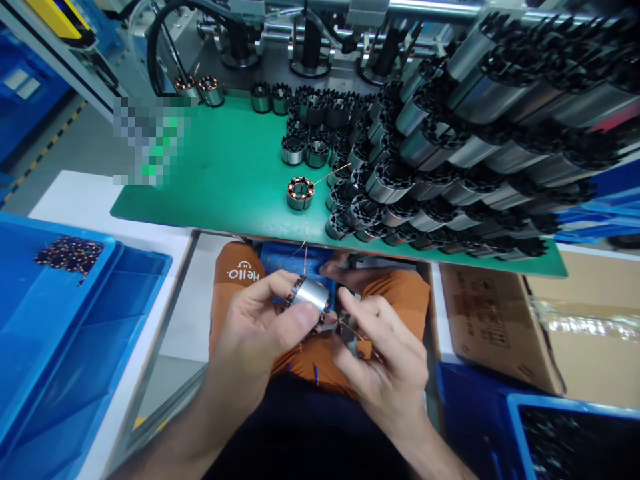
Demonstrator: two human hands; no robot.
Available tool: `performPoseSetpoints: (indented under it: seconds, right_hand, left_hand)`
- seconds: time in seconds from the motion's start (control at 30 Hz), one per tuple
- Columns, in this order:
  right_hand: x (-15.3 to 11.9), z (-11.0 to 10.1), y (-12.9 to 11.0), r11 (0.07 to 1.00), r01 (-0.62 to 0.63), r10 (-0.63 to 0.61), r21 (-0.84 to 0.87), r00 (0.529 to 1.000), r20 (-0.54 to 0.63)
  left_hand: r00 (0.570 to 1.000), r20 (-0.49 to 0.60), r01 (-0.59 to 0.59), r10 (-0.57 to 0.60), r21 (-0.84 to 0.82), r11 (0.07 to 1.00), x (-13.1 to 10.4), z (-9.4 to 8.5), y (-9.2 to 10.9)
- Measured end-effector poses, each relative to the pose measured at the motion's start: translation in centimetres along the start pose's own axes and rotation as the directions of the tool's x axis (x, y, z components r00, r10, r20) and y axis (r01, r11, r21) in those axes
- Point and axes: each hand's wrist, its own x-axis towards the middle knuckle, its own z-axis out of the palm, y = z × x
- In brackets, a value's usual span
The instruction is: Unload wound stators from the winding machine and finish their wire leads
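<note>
My left hand is closed around a motor stator, its silver shell held sideways between thumb and fingers. Thin copper wire sticks up from it towards the table edge. Close beside it, the fingers of my right hand are bent around a small dark and grey object, mostly covered, whose kind I cannot make out. Fine copper wire shows by those fingertips. Both hands are over my lap, below the front edge of the green mat. A copper-wound stator stands on the mat with a loose wire end.
Stacked stator cores crowd the mat's right half. Two wound stators stand at the back left, before a machine. A blue bin with wound parts is on the left; a cardboard box and another blue bin are on the right.
</note>
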Motion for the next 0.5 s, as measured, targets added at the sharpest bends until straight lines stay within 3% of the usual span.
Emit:
performPoseSetpoints:
  seconds: [0.5]
  right_hand:
    - [-0.03, -0.18, 0.61, 0.999, -0.028, 0.028, 0.032, 1.000, 0.004]
  left_hand:
    - [1.000, -0.008, -0.012, 0.012, 0.021, 1.000, 0.05, 0.16, -0.71]
